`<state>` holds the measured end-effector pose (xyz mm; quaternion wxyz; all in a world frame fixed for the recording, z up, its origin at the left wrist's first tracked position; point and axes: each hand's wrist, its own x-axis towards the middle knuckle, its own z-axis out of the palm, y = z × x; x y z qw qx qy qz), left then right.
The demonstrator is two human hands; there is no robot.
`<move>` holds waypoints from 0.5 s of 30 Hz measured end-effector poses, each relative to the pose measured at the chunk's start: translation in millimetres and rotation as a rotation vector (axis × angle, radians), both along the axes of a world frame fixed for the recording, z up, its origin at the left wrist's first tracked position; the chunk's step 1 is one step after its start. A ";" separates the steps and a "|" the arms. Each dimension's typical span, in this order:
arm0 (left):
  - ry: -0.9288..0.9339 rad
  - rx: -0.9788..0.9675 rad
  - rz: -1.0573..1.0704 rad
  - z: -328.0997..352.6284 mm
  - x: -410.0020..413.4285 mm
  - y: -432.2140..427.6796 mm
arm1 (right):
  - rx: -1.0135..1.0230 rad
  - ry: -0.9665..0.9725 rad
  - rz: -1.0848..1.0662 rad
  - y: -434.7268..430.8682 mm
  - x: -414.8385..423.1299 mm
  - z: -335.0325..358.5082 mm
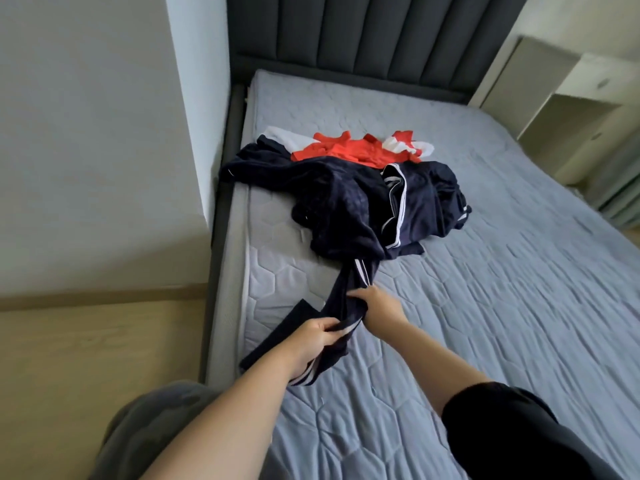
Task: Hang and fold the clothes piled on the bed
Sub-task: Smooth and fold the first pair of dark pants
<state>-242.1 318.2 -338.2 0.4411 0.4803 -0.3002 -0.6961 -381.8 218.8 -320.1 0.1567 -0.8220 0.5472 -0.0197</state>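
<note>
Gripping the striped navy trousers (pixel 343 285) in left hand (pixel 313 336) and right hand (pixel 381 303), right nearer the pile (pixel 346 195), likely to drag them free.

Finding: no text, label, brand mark, number or sign can be read anywhere in the head view.

Surfaces checked:
- pile of clothes (pixel 346 195): no lettering or tag can be made out.
- navy garment (pixel 341 292) at the near edge of the pile: no lettering or tag can be made out.
- mattress (pixel 485 306): quilted pattern only, no marking.
- headboard (pixel 363 39): plain padded panels.
- shelf unit (pixel 571 98) at the right: too blurred to tell whether it carries any marking.
</note>
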 end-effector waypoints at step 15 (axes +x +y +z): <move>0.173 0.321 0.228 10.5 27.4 4.1 | 0.331 -0.437 -0.185 30.2 2.8 23.5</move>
